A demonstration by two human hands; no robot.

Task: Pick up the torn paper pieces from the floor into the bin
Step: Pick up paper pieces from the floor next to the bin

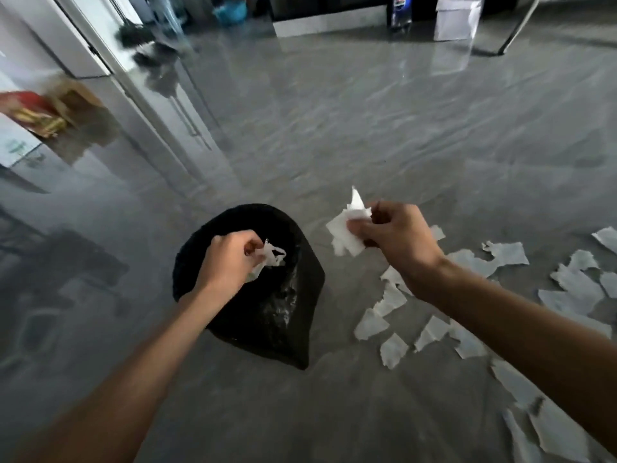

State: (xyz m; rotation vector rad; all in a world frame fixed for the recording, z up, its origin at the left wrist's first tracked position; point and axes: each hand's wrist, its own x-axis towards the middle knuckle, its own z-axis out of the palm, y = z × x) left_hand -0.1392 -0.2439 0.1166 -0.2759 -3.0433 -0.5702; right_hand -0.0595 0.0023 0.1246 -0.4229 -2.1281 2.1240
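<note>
Directly beneath the left hand (227,259), a black bin (253,315) lined with a dark bag is seen standing on the glossy grey floor (334,128). The left grip is pressed together around a crumpled bunch of torn paper (272,257), which is held over the mouth of the bin; thin white strips are seen hanging from the curled fingers (248,243). Whether any piece is touching the bin's lining cannot be told, as the hand is blurred.

To the right of that grip, the right hand (394,232) is raised above the floor just beside the bin. Its grip is closed in a pinch on a second wad of white paper pieces (347,225), with a pointed corner sticking up past the thumb. This wad is held clear of the bin's rim, not over its opening.

Below and to the right of the right grip, many loose torn paper pieces (394,349) are scattered flat on the floor, spread from near the bin's side out to the frame's right edge; several are partly covered by the right forearm (500,315).

Far beyond both grips, a Pepsi bottle (400,11) and a white box (457,18) are seen standing by the far wall. Well off to the left of the left grip, a red and yellow packet (36,115) is seen, possibly resting on a white ledge.
</note>
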